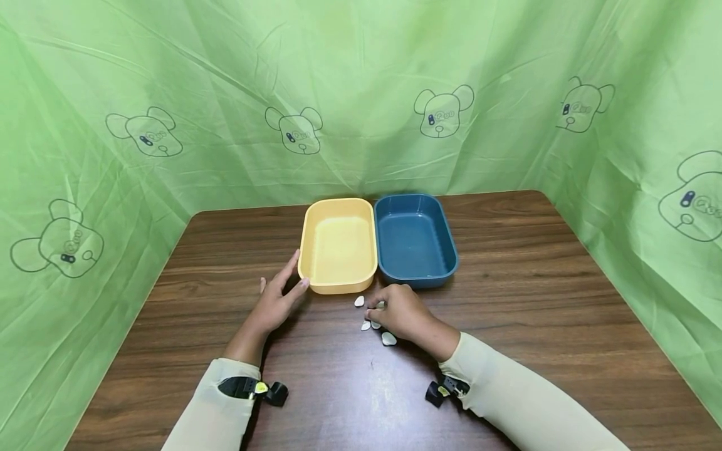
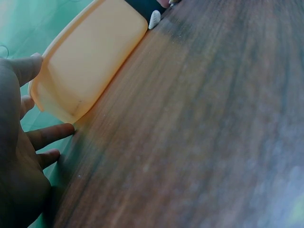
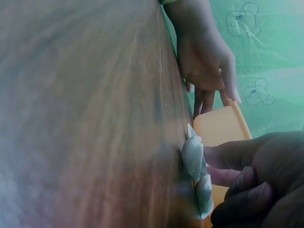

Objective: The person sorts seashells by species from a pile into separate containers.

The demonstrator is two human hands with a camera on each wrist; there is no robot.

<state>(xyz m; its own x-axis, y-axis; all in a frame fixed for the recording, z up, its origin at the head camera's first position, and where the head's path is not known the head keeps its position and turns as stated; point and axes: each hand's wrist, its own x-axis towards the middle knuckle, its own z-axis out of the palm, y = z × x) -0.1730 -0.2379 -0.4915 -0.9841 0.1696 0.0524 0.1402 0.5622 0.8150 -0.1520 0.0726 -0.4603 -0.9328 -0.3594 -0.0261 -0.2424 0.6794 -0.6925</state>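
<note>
Left hand (image 1: 276, 300) is resting on the bench (image 1: 536, 300), fingers straight and spread, holding nothing. Its fingertips are lying against the near-left corner of the yellow tray (image 1: 338, 245); the left wrist view shows the fingers (image 2: 50, 134) extended just beside the tray's outer wall (image 2: 90, 61).

Right hand (image 1: 402, 315) is sitting palm-down on the bench in front of the two trays, fingers curled over a small cluster of white shells (image 1: 372, 324). The right wrist view shows fingertips (image 3: 232, 154) touching one ribbed shell (image 3: 193, 156), with a second shell (image 3: 204, 194) just below it. Whether the fingers are actually pinching a shell cannot be told from these views.

Shell positions, head view: one shell (image 1: 359, 301) is lying apart, just in front of the yellow tray's near rim; one (image 1: 388, 339) is lying just near-side of the right hand; the others are partly hidden under the fingers.

Yellow tray and blue tray (image 1: 414, 241) are standing side by side, long edges touching, at the far middle of the bench. Both are showing bare interiors.

Green curtain (image 1: 361, 94) is surrounding the bench on three sides, printed with outline bear heads (image 1: 443, 111). No legible writing on the trays or curtain. Both forearms are wearing cream sleeves (image 1: 507, 401) with black wrist straps (image 1: 445, 389).
</note>
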